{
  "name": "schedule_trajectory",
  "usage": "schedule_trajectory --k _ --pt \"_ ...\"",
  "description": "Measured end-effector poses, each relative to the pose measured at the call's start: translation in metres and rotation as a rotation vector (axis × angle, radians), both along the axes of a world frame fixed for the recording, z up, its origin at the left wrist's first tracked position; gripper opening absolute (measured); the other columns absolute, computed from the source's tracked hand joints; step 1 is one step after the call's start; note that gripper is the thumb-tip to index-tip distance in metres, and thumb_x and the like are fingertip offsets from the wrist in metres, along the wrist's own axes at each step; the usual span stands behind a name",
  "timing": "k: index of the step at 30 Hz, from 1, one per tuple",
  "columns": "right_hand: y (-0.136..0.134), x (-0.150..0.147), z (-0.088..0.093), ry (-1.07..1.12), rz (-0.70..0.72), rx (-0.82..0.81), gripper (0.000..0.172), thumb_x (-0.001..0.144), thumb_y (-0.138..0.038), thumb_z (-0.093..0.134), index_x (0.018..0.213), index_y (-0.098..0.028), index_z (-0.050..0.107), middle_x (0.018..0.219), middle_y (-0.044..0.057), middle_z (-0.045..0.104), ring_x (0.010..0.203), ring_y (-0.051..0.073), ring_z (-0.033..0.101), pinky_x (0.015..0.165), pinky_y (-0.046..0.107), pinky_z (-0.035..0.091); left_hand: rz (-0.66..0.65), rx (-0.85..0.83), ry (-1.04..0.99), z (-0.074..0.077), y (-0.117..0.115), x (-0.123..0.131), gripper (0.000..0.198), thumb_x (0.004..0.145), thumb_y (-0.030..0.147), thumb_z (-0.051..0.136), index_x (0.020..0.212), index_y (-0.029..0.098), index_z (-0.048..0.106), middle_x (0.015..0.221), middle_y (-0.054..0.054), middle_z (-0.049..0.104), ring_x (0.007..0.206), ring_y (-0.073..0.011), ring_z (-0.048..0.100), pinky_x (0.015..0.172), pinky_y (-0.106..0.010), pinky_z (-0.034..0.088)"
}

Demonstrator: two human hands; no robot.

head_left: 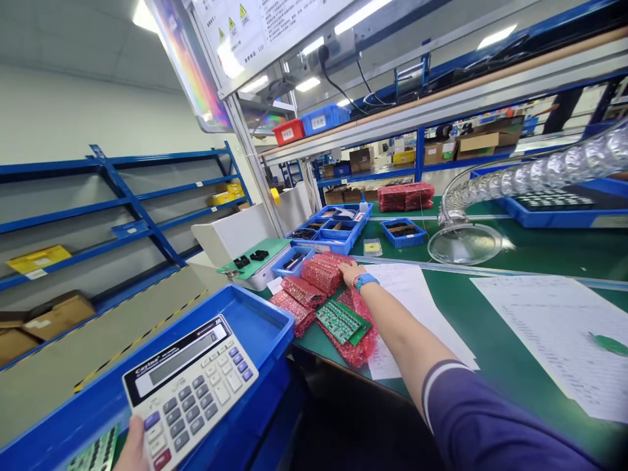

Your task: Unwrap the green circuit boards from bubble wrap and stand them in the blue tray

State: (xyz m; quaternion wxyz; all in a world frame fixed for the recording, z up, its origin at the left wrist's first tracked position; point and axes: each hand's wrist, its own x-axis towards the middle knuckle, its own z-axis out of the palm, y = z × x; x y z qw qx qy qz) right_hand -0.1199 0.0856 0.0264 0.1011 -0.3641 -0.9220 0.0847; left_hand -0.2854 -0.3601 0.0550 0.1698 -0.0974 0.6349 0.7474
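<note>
Calculator (pixel 189 392) gripped over blue tray (pixel 258 313)

Left fingers (pixel 135 435) clamp it, blocking some tray; circuit boards (pixel 95 453) inside, beside them. Right fingers (pixel 346 268) touch red bubble-wrapped packs (pixel 321 273); can't tell if gripping. Past them, divided blue bin (pixel 360 230) with small parts (pixel 304 233). Right of them, papers (pixel 407 294) on green bench (pixel 451 291), silver duct (pixel 530 175). Far left, blue shelving (pixel 142 214).

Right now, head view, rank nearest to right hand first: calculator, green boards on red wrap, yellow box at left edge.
1. Green boards: on red wrap, below the right hand in view.
2. Calculator: in the left hand.
3. Yellow box: far left, on a shelf.
</note>
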Motion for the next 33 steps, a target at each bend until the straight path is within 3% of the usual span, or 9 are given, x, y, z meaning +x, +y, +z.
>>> schedule_trajectory --k 5,9,14,17,23,27,30,33 --pt "-0.014 -0.008 0.004 0.001 0.138 0.063 0.044 0.087 -0.032 0.05 0.128 -0.021 0.04 0.139 0.009 0.032 0.124 0.029 0.033 0.1 0.054 0.028 -0.001 0.057 -0.021 0.016 0.006 0.019 0.043 0.082 0.044 0.05 0.121 0.028 0.053 0.105 -0.004 0.066 0.097 -0.0245 0.061 0.087 -0.042 0.049" --pt "-0.023 -0.017 0.004 -0.023 0.198 0.061 0.045 0.087 -0.031 0.05 0.129 -0.022 0.04 0.139 0.009 0.032 0.127 0.031 0.029 0.101 0.058 0.024 0.032 0.06 0.012 0.02 0.008 0.025 0.038 0.085 0.035 0.048 0.121 0.024 0.053 0.093 -0.003 0.069 0.087 -0.0206 0.065 0.088 -0.04 0.049" --pt "-0.046 -0.037 0.007 -0.024 0.39 0.086 0.047 0.087 -0.029 0.05 0.132 -0.024 0.037 0.142 0.008 0.027 0.129 0.03 0.024 0.102 0.056 0.024 0.051 0.08 0.044 0.014 0.008 0.02 0.035 0.087 0.03 0.046 0.119 0.023 0.055 0.091 -0.003 0.07 0.081 -0.0186 0.066 0.087 -0.039 0.049" --pt "-0.06 -0.045 0.006 -0.062 0.513 0.077 0.043 0.086 -0.026 0.052 0.128 -0.024 0.042 0.139 0.007 0.033 0.127 0.029 0.029 0.1 0.055 0.028 0.032 0.102 0.07 0.01 0.007 0.016 0.034 0.087 0.031 0.046 0.118 0.023 0.056 0.097 -0.004 0.069 0.085 -0.0198 0.065 0.087 -0.039 0.05" --pt "-0.085 -0.05 0.003 -0.075 0.592 0.071 0.041 0.084 -0.023 0.054 0.124 -0.024 0.047 0.14 0.006 0.033 0.13 0.03 0.024 0.101 0.057 0.025 0.019 0.128 0.08 0.006 0.005 0.013 0.033 0.087 0.029 0.046 0.117 0.022 0.056 0.097 -0.004 0.069 0.087 -0.0198 0.065 0.088 -0.039 0.049" --pt "-0.098 -0.048 0.003 -0.091 0.639 0.05 0.033 0.081 -0.021 0.058 0.113 -0.02 0.056 0.131 0.006 0.046 0.126 0.027 0.032 0.099 0.054 0.029 -0.005 0.192 0.097 0.002 0.005 0.008 0.032 0.089 0.028 0.042 0.115 0.02 0.057 0.095 -0.005 0.07 0.084 -0.019 0.066 0.088 -0.039 0.049" --pt "-0.108 -0.049 0.011 -0.012 0.657 0.086 0.034 0.077 -0.014 0.058 0.11 -0.022 0.059 0.125 0.007 0.053 0.124 0.028 0.036 0.096 0.055 0.033 -0.064 0.258 0.109 -0.002 0.004 0.009 0.034 0.09 0.029 0.039 0.115 0.013 0.056 0.095 -0.01 0.069 0.088 -0.0211 0.065 0.087 -0.04 0.049" --pt "-0.131 -0.06 0.029 0.176 0.718 0.159 0.049 0.075 -0.001 0.042 0.12 -0.018 0.053 0.128 0.011 0.05 0.125 0.026 0.035 0.099 0.052 0.033 -0.164 0.354 0.084 -0.005 0.004 0.013 0.037 0.09 0.032 0.039 0.116 0.009 0.053 0.099 -0.014 0.068 0.093 -0.0227 0.064 0.087 -0.041 0.049"
